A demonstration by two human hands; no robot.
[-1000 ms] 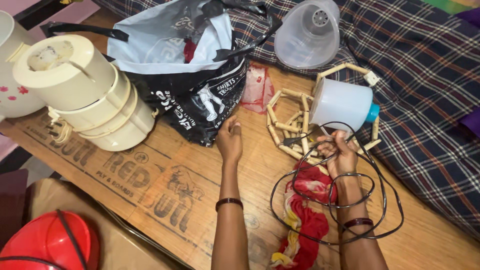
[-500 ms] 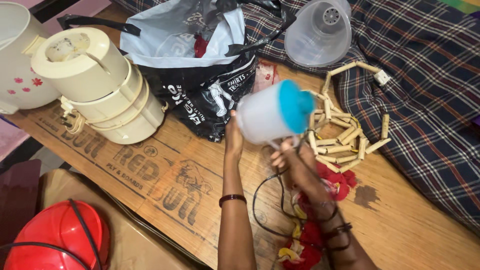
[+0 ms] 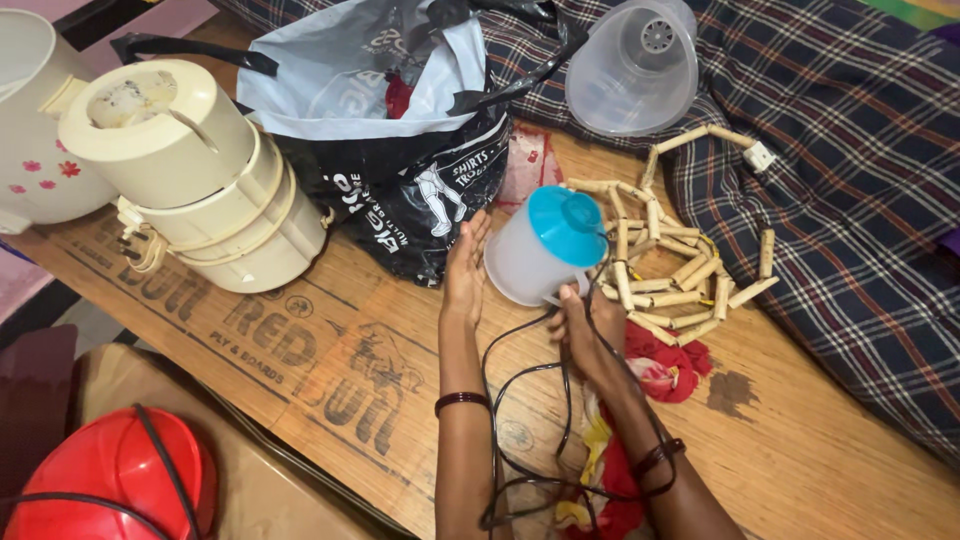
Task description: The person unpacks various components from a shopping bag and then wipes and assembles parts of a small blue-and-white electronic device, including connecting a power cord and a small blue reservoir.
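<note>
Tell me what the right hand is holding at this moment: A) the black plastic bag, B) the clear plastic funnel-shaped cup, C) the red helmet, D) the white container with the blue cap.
D: the right hand grips the underside of the white container with the blue cap, the black cord trailing along the wrist, while the left hand rests open beside it.

Both forearms bare, no sleeves. Left hand (image 3: 464, 270) has a dark maroon bangle (image 3: 459, 401) at the wrist. Right hand (image 3: 590, 330) wears a similar dark bangle (image 3: 655, 457).

Two hands (image 3: 465, 275) (image 3: 590, 325) — one white jar (image 3: 545, 248), one black cord (image 3: 530, 400).
</note>
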